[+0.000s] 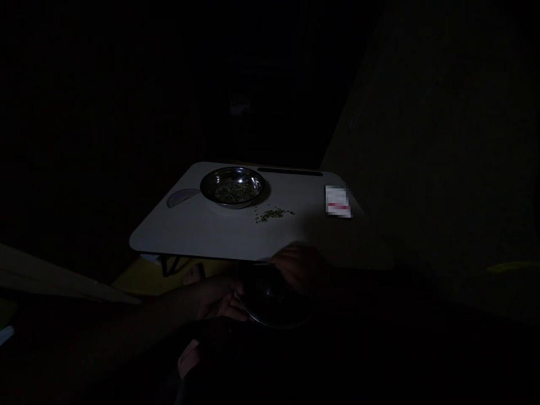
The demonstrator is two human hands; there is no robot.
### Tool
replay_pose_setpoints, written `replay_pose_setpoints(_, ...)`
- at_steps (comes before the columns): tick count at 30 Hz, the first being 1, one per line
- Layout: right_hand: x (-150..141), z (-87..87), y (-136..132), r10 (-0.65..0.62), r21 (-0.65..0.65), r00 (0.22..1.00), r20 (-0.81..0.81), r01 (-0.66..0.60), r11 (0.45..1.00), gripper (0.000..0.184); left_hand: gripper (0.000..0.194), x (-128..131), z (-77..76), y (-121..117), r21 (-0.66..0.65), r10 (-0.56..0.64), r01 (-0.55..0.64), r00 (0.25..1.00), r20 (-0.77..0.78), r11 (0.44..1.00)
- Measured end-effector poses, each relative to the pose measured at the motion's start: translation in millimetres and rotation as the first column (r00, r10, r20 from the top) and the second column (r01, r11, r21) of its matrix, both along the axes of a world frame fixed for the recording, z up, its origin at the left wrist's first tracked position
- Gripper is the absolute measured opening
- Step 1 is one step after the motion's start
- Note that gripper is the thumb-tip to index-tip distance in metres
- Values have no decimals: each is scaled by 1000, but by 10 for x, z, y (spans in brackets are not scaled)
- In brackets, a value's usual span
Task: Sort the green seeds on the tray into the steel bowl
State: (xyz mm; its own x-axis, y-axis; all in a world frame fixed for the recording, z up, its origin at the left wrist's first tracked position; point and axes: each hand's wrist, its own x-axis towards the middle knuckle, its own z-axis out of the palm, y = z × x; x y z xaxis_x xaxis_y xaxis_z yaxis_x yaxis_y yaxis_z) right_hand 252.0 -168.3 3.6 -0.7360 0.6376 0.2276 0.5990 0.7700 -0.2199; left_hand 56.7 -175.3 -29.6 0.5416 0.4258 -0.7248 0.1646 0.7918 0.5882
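Head view shows your two hands in deep shadow at the near edge of the counter (202, 236), both on one dark round bowl (274, 304) held below that edge: your left hand (221, 304) takes its left rim in a closed grip, your right hand (301, 267) lies curled over its top right, though the dark hides the fingers. On the counter you have one steel bowl (233, 187) with green grains inside, one small scatter of grains (273, 214) just beside it, and one white card (338, 201) well apart to the right.
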Motion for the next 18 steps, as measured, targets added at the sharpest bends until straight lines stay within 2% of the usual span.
replay_pose_setpoints(3, 25, -1, 110, -79, 69, 997, -19, 80, 994, 28, 10, 0, 0, -1, -1, 5, -5, 1000, -10, 1000)
replay_pose_setpoints(8, 96, -147, 413, -287, 129, 958, 3, 284, 950, 28, 13, -20, -24, -2, -2, 5, -5, 1000, -1, 1000)
replay_pose_setpoints(12, 151, -232, 595, -352, 160, 935, 33, 343, 926, 27, 13, -35, -32, -2, -5, -1, 1, 1000, 26, 1000)
replay_pose_setpoints(18, 250, -251, 690, -385, 182, 922, 30, 374, 909, 30, 12, -41, -19, -1, -9, 18, -18, 1000, 13, 1000)
